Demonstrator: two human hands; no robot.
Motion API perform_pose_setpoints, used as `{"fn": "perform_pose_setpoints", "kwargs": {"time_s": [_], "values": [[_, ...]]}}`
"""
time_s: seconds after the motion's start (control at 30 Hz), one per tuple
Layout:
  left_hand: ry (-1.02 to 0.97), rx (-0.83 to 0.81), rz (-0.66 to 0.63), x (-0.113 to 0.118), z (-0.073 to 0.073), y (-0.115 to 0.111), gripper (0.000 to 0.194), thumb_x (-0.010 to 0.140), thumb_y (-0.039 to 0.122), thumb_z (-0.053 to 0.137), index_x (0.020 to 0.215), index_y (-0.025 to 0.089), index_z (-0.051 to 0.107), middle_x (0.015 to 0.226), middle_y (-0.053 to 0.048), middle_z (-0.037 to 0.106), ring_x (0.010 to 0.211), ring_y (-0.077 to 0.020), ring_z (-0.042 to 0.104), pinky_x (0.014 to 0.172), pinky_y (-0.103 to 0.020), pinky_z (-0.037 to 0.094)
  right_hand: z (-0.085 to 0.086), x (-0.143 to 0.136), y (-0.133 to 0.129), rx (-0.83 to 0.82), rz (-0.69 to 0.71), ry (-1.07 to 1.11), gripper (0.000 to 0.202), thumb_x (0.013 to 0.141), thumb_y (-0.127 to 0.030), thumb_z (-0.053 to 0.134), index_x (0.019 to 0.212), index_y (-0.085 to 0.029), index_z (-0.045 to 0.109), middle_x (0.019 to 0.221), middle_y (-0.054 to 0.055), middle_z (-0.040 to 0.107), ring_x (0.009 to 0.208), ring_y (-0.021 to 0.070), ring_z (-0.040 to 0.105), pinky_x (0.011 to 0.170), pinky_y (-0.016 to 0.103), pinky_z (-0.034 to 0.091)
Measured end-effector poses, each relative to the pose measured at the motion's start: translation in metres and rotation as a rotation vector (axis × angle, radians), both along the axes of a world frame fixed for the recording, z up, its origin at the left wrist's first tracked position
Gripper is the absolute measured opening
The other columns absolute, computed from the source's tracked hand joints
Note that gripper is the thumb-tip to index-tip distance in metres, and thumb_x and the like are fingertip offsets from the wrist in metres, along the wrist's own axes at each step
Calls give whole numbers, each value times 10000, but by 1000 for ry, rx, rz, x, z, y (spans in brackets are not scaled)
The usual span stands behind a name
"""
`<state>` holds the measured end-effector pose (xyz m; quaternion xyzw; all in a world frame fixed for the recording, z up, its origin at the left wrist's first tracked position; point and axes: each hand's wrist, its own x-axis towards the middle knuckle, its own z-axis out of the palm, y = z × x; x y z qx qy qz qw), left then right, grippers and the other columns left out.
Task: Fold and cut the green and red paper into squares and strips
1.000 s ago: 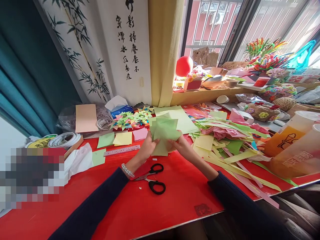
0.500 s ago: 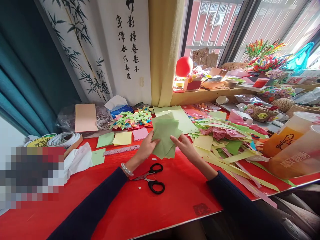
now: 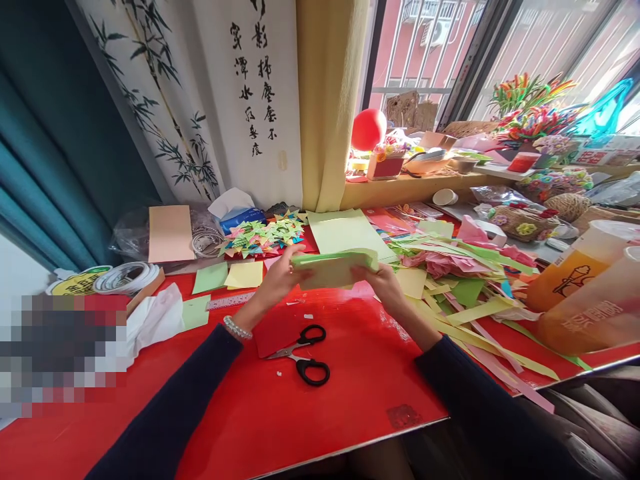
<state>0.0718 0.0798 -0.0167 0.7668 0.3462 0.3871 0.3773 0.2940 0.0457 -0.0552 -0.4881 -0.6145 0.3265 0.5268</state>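
Note:
Between my two hands is a stack of green paper sheets (image 3: 330,270), held up over the red table (image 3: 250,427) and tilted so its long edge faces me. My left hand (image 3: 280,275) grips the stack's left end, with a beaded bracelet on the wrist. The right end is pinched by my right hand (image 3: 383,280). Some fingers are hidden behind the paper. Below lie scissors (image 3: 303,355) with black handles, their blades pointing left. A pink patterned ruler (image 3: 230,301) lies beyond my left forearm, near green and yellow paper squares (image 3: 245,275).
Folded paper stars (image 3: 263,237) are heaped at the back, beside large pale green sheets (image 3: 347,233). Colourful paper strips (image 3: 460,293) pile up on the right. Two cups of orange drink (image 3: 570,273) stand at the right edge. A white tape roll (image 3: 127,277) is on the left.
The green sheets were fanned out and facing me; now they are gathered into a neater stack and turned sideways. My hands have moved slightly apart, to its two ends.

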Motion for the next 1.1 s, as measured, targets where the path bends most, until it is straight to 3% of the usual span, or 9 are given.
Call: {"fn": "perform_pose_setpoints", "kwargs": {"time_s": [0.13,0.27,0.4,0.5,0.6,0.67,0.83,1.0,1.1], "values": [[-194,-317,-52,-1,-26,12,483,684,408,633,1084,153,539,998,-81,637,898,-234,579,796,-371,451,1,-1,-1,-27,158,-26,367,710,-390,608,1000,-165,623,934,57,657,861,214,594,741,333,492],[-229,-366,-58,-1,-39,11,510,640,325,680,1098,166,520,1003,-67,633,923,-224,569,823,-368,440,0,4,-2,13,150,-115,495,674,-332,659,1132,-189,541,1101,77,603,921,208,579,753,326,491],[-262,-316,-77,-1,-35,7,436,712,320,611,1102,162,496,1025,-73,613,922,-209,563,810,-348,440,-8,7,0,21,57,-214,299,752,-380,556,952,-172,637,866,52,669,770,208,604,693,341,488],[-230,-231,-68,-2,-31,6,442,738,322,588,1138,181,463,1085,-84,582,979,-211,542,834,-345,425,-8,6,-1,57,34,-214,297,775,-391,519,975,-201,628,945,48,656,871,220,591,774,355,462],[-155,-192,-10,-2,-32,6,591,712,312,629,1234,211,372,1226,-104,488,1116,-215,463,921,-344,362,-7,5,-2,61,17,-241,511,707,-387,611,1182,-243,490,1151,69,574,1078,237,504,873,368,410],[-136,-207,53,-2,-33,5,618,726,338,619,1262,216,337,1261,-113,450,1151,-215,426,933,-341,344,-8,6,-2,36,-10,-241,635,704,-393,616,1271,-249,369,1110,77,586,1034,227,525,851,370,415],[-107,-164,119,3,-33,1,396,810,423,478,1156,231,469,1030,-56,561,937,-190,522,821,-320,412,-12,1,1,30,-45,-200,272,800,-429,468,876,-190,572,735,15,581,724,175,539,687,308,440],[-191,-223,2,6,-36,1,498,750,263,565,1219,244,400,1059,-50,558,967,-192,531,801,-313,441,-11,-4,-2,-19,25,-15,404,782,-380,508,1138,-224,398,944,32,560,801,159,543,670,276,462],[-274,-293,-19,6,-38,3,573,704,189,591,1227,224,358,1139,-67,530,1030,-189,513,837,-311,430,-10,-4,-4,-40,123,25,356,774,-330,526,1091,-217,412,983,45,547,855,166,532,726,291,457]]}}
